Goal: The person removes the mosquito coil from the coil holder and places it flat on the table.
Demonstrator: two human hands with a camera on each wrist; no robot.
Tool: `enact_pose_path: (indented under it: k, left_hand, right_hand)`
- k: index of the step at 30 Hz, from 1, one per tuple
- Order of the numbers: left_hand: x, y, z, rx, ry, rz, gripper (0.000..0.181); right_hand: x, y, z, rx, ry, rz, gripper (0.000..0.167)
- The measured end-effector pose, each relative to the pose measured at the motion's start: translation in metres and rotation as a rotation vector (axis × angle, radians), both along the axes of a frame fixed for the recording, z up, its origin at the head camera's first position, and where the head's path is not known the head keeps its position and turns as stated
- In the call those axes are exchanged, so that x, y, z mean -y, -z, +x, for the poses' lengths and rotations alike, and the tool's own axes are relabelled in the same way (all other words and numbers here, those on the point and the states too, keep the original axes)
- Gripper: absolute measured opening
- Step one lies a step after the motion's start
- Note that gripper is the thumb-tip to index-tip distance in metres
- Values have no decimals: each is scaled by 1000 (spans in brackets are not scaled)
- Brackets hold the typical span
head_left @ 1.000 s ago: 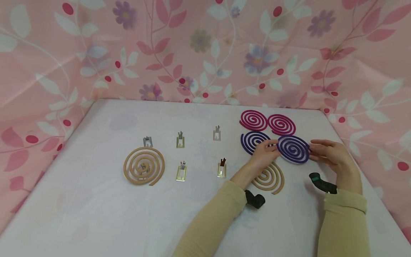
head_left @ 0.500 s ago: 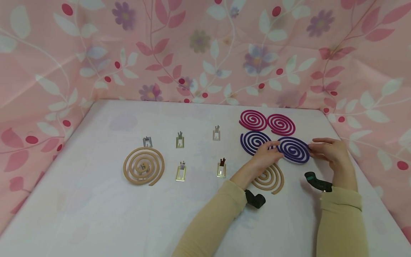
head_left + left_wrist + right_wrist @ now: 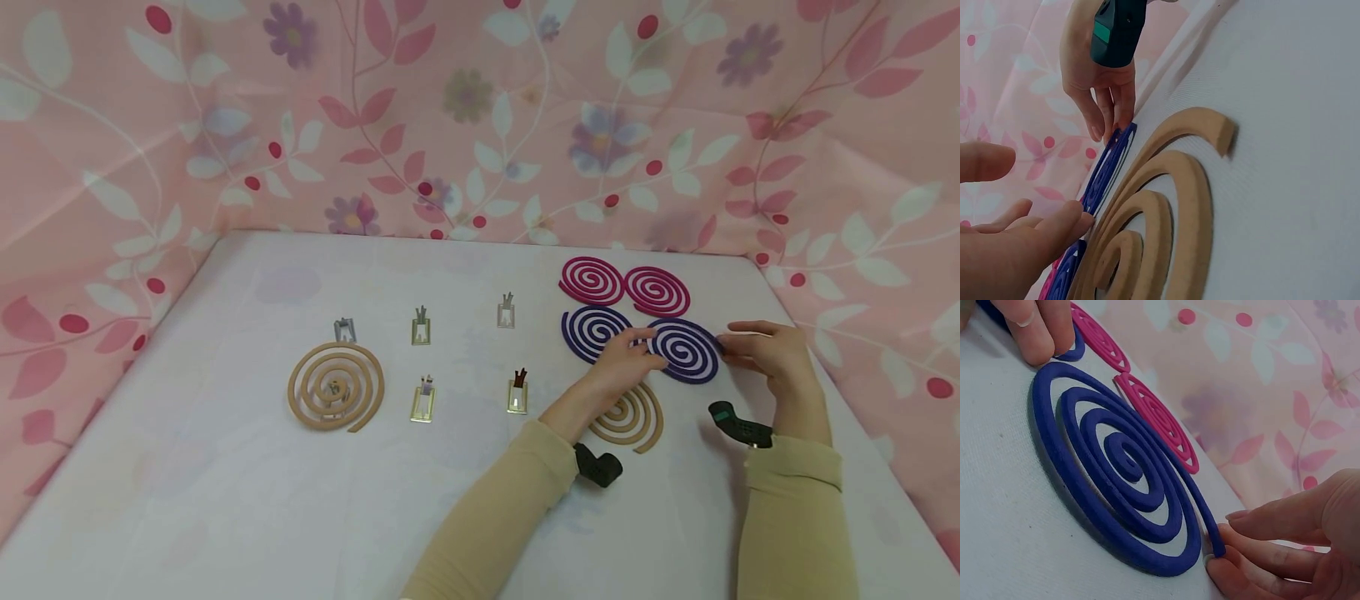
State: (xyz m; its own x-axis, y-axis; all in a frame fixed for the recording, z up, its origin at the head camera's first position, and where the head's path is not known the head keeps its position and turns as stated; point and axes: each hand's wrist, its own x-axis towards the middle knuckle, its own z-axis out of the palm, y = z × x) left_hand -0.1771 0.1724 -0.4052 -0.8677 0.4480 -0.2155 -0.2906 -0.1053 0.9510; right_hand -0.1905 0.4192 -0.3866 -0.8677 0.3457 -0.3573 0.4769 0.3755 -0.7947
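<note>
A dark blue mosquito coil (image 3: pixel 683 351) lies flat on the right of the white table. In the head view my left hand (image 3: pixel 621 364) reaches to its left edge, fingertips over the gap beside a second blue coil (image 3: pixel 581 333). Left thumb and fingers stand apart in the left wrist view. At the coil's right side is my right hand (image 3: pixel 776 358); in the right wrist view its fingertips (image 3: pixel 1219 572) touch the coil's outer end while the upper digit stays clear. A tan coil (image 3: pixel 649 417), partly hidden by my left hand, lies nearest me.
Two magenta coils (image 3: pixel 592 281) lie behind the blue ones. To the left, another tan coil (image 3: pixel 300 407) rests over a metal stand. Several small metal coil stands (image 3: pixel 423 402) are spread across the middle of the table. Pink floral cloth (image 3: pixel 480 125) hangs behind.
The blue coil has shifted slightly left towards the second blue coil and now lies flat. My right hand has moved a little left; my left fingers have come off its edge.
</note>
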Motion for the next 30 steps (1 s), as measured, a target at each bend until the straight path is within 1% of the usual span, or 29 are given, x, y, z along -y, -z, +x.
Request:
enact_pose_path:
  k: [6,10,13,18,25,28,29,30]
  left_hand:
    - [-1,-3,2,20,-3,-22,46]
    - [0,-3,2,21,2,-17,46]
    - [0,-3,2,22,0,-16,47]
    - [-1,-3,2,22,-18,-30,45]
    - [-1,-2,2,10,-27,-19,42]
    - [0,-2,2,-2,-25,-19,41]
    - [1,-3,3,-10,-25,-20,40]
    - [2,-3,2,-19,-24,-18,40]
  right_hand:
    - [1,-1,-2,33,-4,57,65]
    - [2,-1,-3,56,6,77,67]
    - [3,-1,-4,49,11,68,67]
    - [5,0,-5,31,7,70,66]
    - [6,-1,-6,32,-1,105,64]
    - [7,-3,-5,3,-14,100,65]
    - [7,-6,-5,-18,-25,87,64]
    - [8,-9,-4,-58,-32,43,63]
